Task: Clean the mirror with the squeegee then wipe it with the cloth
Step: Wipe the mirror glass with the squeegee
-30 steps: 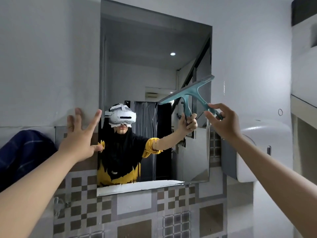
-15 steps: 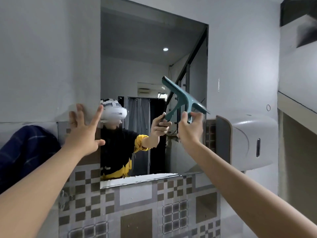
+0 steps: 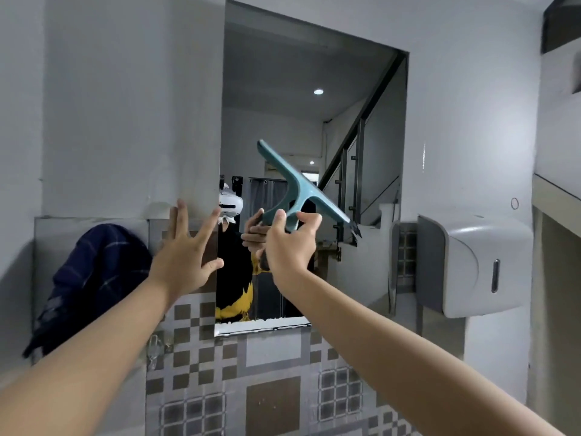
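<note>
A rectangular mirror (image 3: 314, 73) hangs on the white wall, with white foam along its bottom edge. My right hand (image 3: 290, 247) grips the handle of a teal squeegee (image 3: 301, 187) in front of the mirror's lower middle; its blade runs diagonally from upper left to lower right. My left hand (image 3: 185, 259) is spread flat, fingers apart, against the wall at the mirror's left edge. A dark blue checked cloth (image 3: 94, 278) hangs on the wall at the left.
A white paper dispenser (image 3: 471, 262) is mounted to the right of the mirror. Patterned grey and brown tiles (image 3: 267, 388) cover the wall below. A small clear hook (image 3: 154, 350) sits under the cloth. A ledge (image 3: 556, 190) juts out at the far right.
My right hand has carried the squeegee leftward across the mirror and tilted its blade the other way. The camera view has shifted left. My left hand stays at the mirror's left edge.
</note>
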